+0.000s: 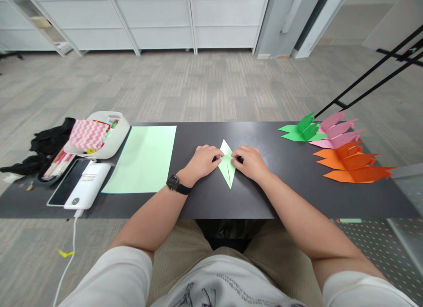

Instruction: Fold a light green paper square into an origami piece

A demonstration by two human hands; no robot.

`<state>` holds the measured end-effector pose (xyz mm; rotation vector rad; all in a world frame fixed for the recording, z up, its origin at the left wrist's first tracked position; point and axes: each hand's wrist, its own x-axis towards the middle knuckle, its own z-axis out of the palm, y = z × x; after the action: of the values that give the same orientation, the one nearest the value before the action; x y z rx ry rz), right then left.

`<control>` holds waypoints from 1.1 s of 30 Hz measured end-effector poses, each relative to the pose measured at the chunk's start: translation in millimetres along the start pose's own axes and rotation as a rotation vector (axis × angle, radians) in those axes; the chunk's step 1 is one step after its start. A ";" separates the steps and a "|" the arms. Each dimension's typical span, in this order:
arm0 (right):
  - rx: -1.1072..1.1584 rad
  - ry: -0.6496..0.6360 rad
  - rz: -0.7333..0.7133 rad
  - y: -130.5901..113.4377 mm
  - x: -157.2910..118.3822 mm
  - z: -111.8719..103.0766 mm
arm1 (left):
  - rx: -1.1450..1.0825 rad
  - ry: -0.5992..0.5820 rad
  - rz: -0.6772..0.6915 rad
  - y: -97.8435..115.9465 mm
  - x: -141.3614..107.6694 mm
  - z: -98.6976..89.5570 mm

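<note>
A pale green folded paper, shaped like a long diamond with a crease down its lower half, lies on the dark table in front of me. My left hand pinches its left corner between thumb and fingers. On the opposite side, my right hand pinches the right corner in the same way. Both hands rest low, close to the tabletop. The diamond's upper tip points away from me and its lower tip towards me. The fingertips partly cover its side corners.
Light green sheets lie left of my hands. Farther left are a white basket, a phone, a white power bank with a cable, and black cloth. Folded green, pink and orange paper pieces stand at right.
</note>
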<state>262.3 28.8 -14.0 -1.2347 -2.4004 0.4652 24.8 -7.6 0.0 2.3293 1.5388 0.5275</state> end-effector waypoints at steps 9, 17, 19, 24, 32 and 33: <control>-0.095 -0.021 -0.063 -0.5 -1.5 -0.4 | 0.122 0.006 0.063 5.7 2.4 0.5; -0.248 -0.028 -0.173 -2.9 -8.3 -6.2 | 0.292 0.004 0.145 12.3 -6.6 -1.2; -0.268 -0.028 -0.203 -3.5 -11.9 -8.4 | 0.326 -0.010 0.151 16.9 -9.9 -3.2; -0.312 -0.036 -0.238 -9.5 -20.3 -13.6 | 0.382 -0.039 0.147 28.0 -19.9 -5.3; -0.396 -0.082 -0.221 -25.8 -29.4 -19.7 | 0.445 -0.022 0.050 54.4 -35.5 -2.2; -0.398 -0.088 -0.222 -27.1 -31.0 -19.9 | 0.452 -0.028 0.034 57.1 -37.0 -1.6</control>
<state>269.7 -9.6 9.7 -1.0935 -2.7560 -0.0302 57.3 -63.5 21.4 2.6769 1.7546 0.1600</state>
